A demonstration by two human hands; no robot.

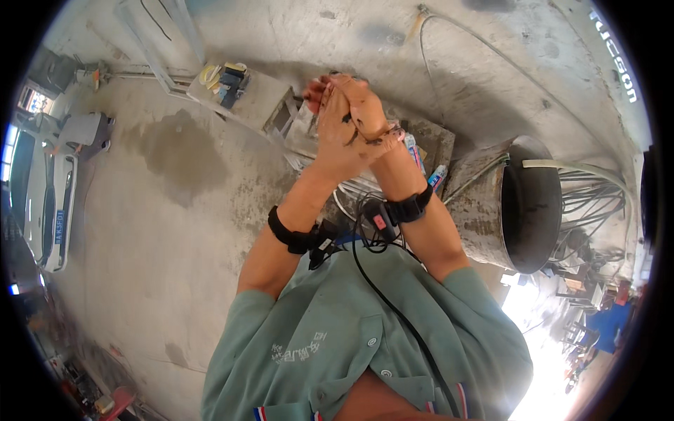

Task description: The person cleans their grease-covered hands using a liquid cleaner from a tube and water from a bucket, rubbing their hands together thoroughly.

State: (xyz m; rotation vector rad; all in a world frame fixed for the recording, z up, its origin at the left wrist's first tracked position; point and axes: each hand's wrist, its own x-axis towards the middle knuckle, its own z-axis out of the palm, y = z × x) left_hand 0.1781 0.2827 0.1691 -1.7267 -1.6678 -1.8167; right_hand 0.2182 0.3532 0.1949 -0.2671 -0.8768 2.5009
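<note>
1. Presses left hand [340, 140] and right hand [368, 105] together, out in front of the body; laps one over the other, with fingers overlapping near the top; cannot tell how tightly each curls, nor of anything caught between the palms.
2. Shows dark smears [347, 118] across the skin of the joined hands, down toward the right wrist.
3. Holds both hands over a low concrete stand [437, 135], partly hidden behind them; has white-and-blue tubes [414, 151] just beside the right forearm, at the stand.
4. Wears a black strap on each forearm, left strap [286, 236] and right strap [413, 208], each with a small dark device; trails a black cable [422, 349] down over a green shirt [337, 288].
5. Stands near a large round drum [477, 203], to the right, dark inside; pale hose [554, 163] at the rim, bundled cables [590, 203] beyond.
6. Faces a scuffed pale wall [316, 35]; to the left, a concrete ledge [260, 95] with yellow items [210, 76] and dark objects [230, 84] on top.
7. Looks down on bare floor [161, 274] with a damp patch [184, 151]; at far left, a white car [31, 175], well apart from the hands.
</note>
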